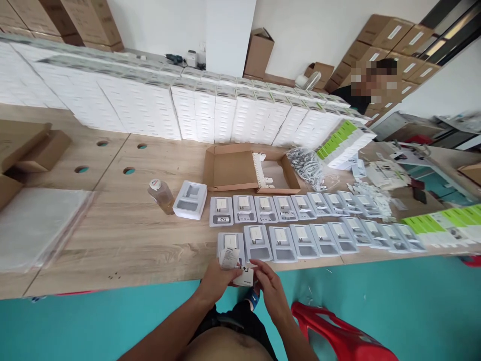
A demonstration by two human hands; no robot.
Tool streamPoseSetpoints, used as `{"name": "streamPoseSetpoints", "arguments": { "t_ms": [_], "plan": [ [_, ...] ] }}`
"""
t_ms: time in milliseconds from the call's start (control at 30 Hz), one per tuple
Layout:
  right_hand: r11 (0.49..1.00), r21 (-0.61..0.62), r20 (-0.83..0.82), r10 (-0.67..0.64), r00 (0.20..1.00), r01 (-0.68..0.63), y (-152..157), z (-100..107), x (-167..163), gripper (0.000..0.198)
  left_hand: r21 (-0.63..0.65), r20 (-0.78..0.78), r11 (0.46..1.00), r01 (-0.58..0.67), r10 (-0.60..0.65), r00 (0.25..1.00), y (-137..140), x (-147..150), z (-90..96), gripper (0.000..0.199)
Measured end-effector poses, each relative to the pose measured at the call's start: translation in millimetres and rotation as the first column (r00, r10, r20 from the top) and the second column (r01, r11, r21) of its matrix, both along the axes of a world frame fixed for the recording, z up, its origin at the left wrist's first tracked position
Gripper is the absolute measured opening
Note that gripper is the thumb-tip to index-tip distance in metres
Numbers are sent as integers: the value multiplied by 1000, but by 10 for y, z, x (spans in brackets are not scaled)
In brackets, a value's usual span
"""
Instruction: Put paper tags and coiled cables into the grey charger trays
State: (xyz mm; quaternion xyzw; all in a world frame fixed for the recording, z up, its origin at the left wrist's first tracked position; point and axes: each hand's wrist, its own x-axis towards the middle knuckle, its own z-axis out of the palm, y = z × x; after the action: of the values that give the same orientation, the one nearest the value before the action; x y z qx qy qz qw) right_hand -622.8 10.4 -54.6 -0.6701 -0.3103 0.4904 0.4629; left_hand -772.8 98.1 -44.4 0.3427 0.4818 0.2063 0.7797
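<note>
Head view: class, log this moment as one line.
left hand: holds leaflet | right hand: on small white card | trays: two rows

Both forearms are bare, no sleeves; the left hand [217, 279] and right hand [271, 288] are ungloved; dark, possibly black, shorts at bottom centre.

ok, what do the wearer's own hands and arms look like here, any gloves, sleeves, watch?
Both are bare: the left hand and right hand have no gloves, and the forearms carry no sleeves up to the frame edge. No watch, ring or wristband shows on either wrist. No markings visible; finer detail on the fingers is too small to tell.
</note>
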Motion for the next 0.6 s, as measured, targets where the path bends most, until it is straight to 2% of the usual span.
{"name": "streamPoseSetpoints", "arguments": {
  "t_ms": [100, 267, 300, 367, 467, 600],
  "plan": [
    [997, -63, -125, 28, 992, -36, -21, -41, 52, 34, 48, -26, 999, -3, 4, 1000, -28, 73, -12, 22],
    [985, -94, -128, 135, 983, -148, -65, -102, 202, 35, 23, -22, 1000, -12, 13, 1000, -103, 169, -90, 22],
    [978, -111, -84, 168, 982, -176, -50, -134, 261, 34, 7, -28, 1000, -11, 11, 1000, -112, 177, -116, 22],
    [965, -175, 131, 219, 967, -195, 27, -222, 416, 33, -25, -25, 999, -23, 22, 999, -114, 175, -165, 22],
    [950, -291, 478, 248, 842, -114, 237, -392, 695, 32, -101, 7, 989, -112, 113, 994, -83, 125, -210, 25],
    [903, -426, 612, 338, 715, -61, 509, -609, 915, 24, -277, 44, 941, -197, 217, 975, -41, 30, -204, 31]
  ]
}}
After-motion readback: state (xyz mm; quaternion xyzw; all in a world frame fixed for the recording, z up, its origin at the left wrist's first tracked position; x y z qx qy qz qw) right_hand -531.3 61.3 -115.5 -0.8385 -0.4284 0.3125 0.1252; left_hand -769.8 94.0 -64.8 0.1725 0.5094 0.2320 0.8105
